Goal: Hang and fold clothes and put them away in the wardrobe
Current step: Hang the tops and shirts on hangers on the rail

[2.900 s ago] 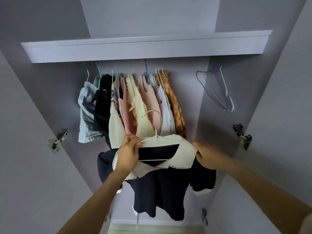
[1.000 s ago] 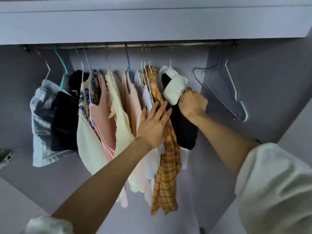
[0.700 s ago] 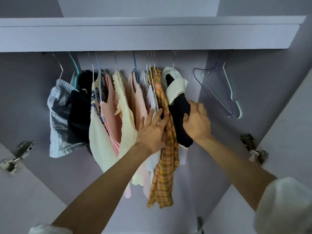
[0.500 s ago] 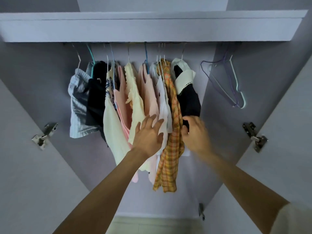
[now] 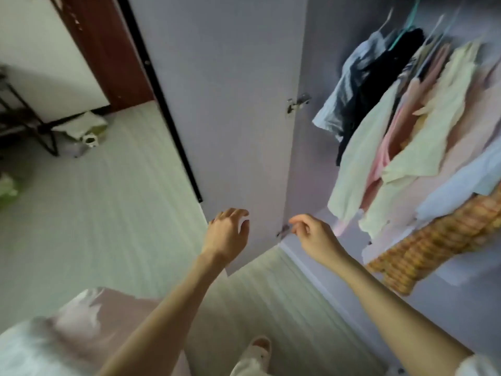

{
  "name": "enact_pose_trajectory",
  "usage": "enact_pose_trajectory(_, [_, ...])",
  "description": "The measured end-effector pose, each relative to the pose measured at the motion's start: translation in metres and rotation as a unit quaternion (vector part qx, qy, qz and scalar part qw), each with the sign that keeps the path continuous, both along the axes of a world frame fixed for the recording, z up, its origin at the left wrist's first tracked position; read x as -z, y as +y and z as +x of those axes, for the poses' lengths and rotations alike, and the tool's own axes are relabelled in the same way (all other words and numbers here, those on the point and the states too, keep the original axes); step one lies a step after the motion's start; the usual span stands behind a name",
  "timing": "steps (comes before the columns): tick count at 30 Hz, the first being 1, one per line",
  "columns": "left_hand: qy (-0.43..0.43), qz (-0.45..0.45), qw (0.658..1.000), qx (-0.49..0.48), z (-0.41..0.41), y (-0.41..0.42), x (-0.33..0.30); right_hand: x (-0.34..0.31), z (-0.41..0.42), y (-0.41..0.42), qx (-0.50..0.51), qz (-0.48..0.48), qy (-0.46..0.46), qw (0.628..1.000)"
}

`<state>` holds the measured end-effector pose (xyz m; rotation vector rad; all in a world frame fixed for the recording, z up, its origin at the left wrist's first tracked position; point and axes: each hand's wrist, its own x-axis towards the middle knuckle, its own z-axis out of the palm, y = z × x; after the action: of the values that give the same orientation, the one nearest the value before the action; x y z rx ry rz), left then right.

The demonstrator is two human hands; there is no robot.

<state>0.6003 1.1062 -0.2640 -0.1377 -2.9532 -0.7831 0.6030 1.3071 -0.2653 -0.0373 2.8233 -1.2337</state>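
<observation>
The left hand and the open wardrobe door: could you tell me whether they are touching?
Cannot tell. In the head view the left hand overlaps the wardrobe door, fingers loosely spread, but blur hides any contact or gap.

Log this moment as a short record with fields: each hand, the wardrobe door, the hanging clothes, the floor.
left hand: empty, fingers loosely spread, in front of the wardrobe door
right hand: empty, fingers loosely curled
door state: open, hinge exposed
hanging clothes: row inside the wardrobe, plaid garment nearest
floor: pale, bags near a dark metal stand
image: motion-blurred
</observation>
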Motion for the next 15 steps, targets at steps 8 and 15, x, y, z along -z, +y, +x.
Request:
enact_pose_trajectory(8, [-0.042, 0.005, 0.949, -0.314, 0.196, -0.165, 0.021, 0.034, 0.072, -0.193, -0.313, 0.009, -0.061, 0.948])
enact_pose_trajectory(15, [-0.046, 0.038, 0.833, -0.550, 0.370, -0.267, 0.041, 0.050, 0.176, -0.372, -0.536, 0.061, -0.081, 0.838])
